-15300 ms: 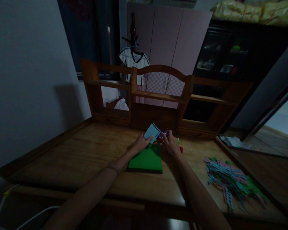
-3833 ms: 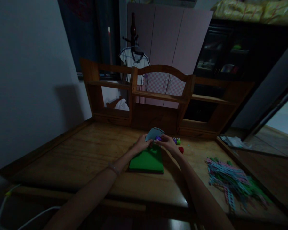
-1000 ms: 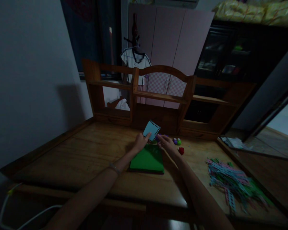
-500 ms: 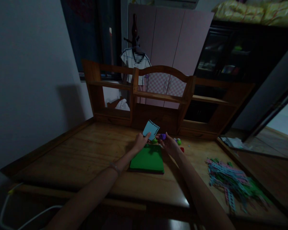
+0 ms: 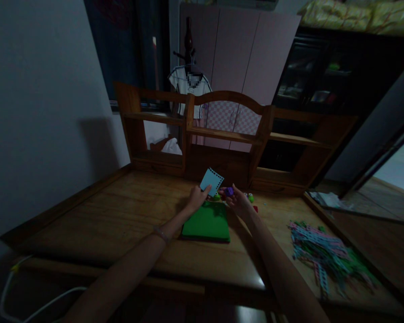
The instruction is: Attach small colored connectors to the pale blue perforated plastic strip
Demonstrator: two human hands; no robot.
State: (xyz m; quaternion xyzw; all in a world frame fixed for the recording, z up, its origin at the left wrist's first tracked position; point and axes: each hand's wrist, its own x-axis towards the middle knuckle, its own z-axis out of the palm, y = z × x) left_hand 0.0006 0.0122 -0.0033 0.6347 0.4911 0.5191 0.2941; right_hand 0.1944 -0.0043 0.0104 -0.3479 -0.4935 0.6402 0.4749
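Note:
My left hand is closed on a light blue sheet with a row of holes along its edge, the thumb lying over its lower part. To the right, my right hand pinches a small purple piece; its exact kind is too small to tell. Below both hands a green rectangular pad lies on the wooden desk. Between the hands, just behind the pad, sits a small green piece.
Small green pieces with eye-like spots and a red piece lie right of my right hand. A pile of pink, blue and green perforated strips covers the desk's right side. A wooden shelf unit stands along the back.
Both hands stay almost where they were. The purple piece has turned slightly in my right fingers, and the view has shifted a little.

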